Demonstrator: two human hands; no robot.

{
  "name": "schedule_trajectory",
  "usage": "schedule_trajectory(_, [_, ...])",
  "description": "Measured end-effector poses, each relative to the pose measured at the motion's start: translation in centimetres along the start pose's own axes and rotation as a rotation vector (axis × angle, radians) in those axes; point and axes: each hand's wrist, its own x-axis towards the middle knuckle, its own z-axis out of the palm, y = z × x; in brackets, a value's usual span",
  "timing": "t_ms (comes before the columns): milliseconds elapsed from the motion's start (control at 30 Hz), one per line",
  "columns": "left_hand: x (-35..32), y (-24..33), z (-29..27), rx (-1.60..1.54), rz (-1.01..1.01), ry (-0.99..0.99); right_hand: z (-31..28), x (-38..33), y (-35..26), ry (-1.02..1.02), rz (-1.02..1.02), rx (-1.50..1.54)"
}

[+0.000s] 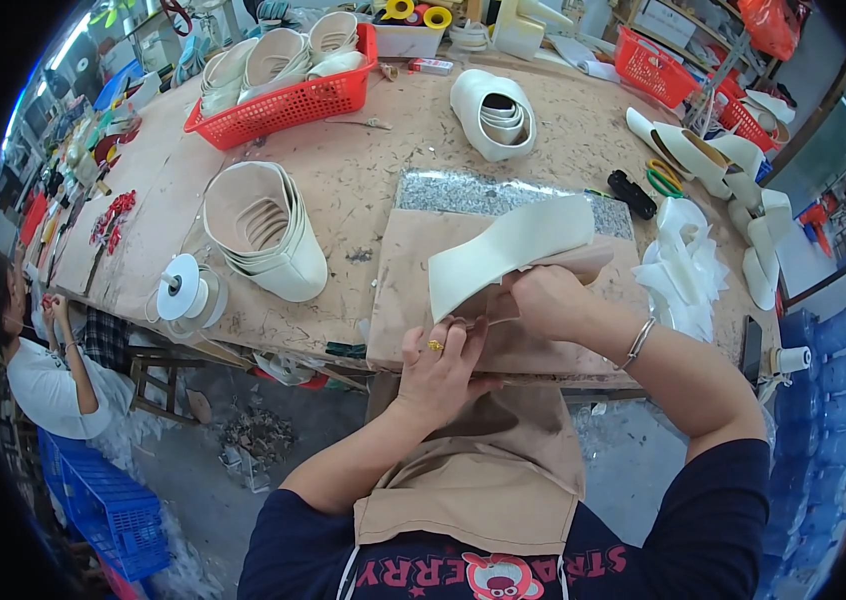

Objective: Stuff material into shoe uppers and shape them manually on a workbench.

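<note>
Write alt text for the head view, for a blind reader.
A person's bare left hand and right hand hold a curved, smooth cream piece over a flat tan board on a cluttered brown workbench. Beyond, nested cream pieces sit in a red plastic basket.

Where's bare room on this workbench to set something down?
Mostly bare: the strip between the left white stack and the speckled slab, and the patch between the red basket and white spool. Crowded: the right side, with scissors, crumpled white scraps and curved white pieces; the left hand, right hand and white panel occupy the brown board.
</note>
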Motion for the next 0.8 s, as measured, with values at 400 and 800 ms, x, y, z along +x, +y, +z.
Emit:
schedule_trajectory(400, [1.1,1.8,-0.4,0.048,-0.002,-0.093,0.4,-0.8,-0.1,0.119,0.030,0.109])
schedule_trajectory(800, [2.7,2.7,-0.2,-0.086,0.104,-0.219,-1.8,-2.6,2.0,0.018,-0.129,0.187])
